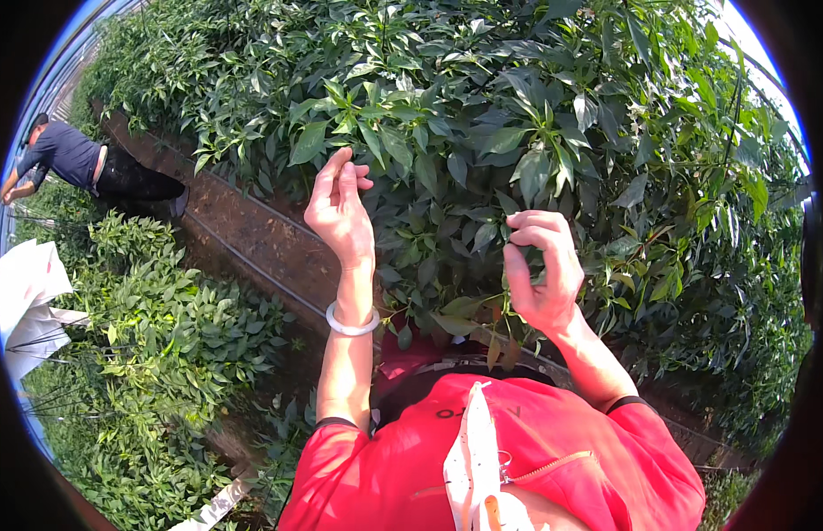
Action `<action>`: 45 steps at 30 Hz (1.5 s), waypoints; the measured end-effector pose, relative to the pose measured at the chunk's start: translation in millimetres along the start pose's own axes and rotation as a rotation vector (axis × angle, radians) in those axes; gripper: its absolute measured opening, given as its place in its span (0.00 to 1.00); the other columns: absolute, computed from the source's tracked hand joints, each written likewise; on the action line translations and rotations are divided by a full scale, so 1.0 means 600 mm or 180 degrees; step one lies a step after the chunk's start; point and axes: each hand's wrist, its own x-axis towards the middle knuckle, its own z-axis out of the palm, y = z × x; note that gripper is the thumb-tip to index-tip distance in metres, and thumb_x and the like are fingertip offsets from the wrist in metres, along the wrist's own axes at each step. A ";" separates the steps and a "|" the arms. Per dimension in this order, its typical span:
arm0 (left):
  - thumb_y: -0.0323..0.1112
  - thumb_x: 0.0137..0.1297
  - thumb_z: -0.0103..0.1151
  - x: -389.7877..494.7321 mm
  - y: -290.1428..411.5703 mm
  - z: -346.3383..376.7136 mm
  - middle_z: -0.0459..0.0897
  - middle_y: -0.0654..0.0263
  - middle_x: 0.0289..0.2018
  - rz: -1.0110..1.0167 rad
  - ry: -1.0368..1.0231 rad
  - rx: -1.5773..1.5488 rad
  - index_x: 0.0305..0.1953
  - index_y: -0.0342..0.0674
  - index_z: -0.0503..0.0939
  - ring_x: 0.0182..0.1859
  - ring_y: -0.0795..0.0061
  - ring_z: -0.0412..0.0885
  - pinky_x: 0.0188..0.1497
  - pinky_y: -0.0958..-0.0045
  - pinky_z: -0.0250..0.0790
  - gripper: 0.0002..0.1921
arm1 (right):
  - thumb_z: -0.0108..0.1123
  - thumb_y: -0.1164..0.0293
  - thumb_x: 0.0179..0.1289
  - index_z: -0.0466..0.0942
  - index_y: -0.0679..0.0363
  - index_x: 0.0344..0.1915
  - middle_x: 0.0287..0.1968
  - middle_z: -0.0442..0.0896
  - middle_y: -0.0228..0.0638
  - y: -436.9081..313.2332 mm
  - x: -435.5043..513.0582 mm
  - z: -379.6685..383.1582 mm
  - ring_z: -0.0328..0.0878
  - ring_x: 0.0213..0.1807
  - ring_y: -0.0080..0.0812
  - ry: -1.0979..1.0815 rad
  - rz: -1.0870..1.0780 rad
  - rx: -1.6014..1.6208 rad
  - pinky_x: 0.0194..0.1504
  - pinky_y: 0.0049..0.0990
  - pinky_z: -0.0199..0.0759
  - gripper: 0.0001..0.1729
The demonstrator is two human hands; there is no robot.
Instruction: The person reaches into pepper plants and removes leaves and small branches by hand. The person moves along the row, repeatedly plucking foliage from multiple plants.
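My left hand is raised before the pepper plants, its palm side partly turned up and its fingers loosely bent. Nothing shows in it. Its fingertips are just below a shoot with light green leaves; whether they touch it I cannot tell. A pale bangle circles the left wrist. To the right, my right hand is curled with a gap between thumb and fingers, in front of darker leaves, and holds nothing visible. Under the hands, a small green pepper seems to hang among low leaves.
A bare soil path runs between plant rows, with a thin hose along it. Another person bends over plants at the far left. White sheeting stands at the left edge. Thin strings rise among the plants.
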 end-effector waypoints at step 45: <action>0.24 0.66 0.61 0.177 -0.107 0.140 0.83 0.63 0.24 -0.1942 -0.1750 -0.1354 0.37 0.26 0.80 0.21 0.80 0.77 0.23 0.79 0.67 0.05 | 0.50 0.62 0.74 0.78 0.62 0.43 0.42 0.84 0.36 0.219 0.302 0.065 0.82 0.43 0.28 0.0407 0.2864 0.0567 0.42 0.26 0.78 0.15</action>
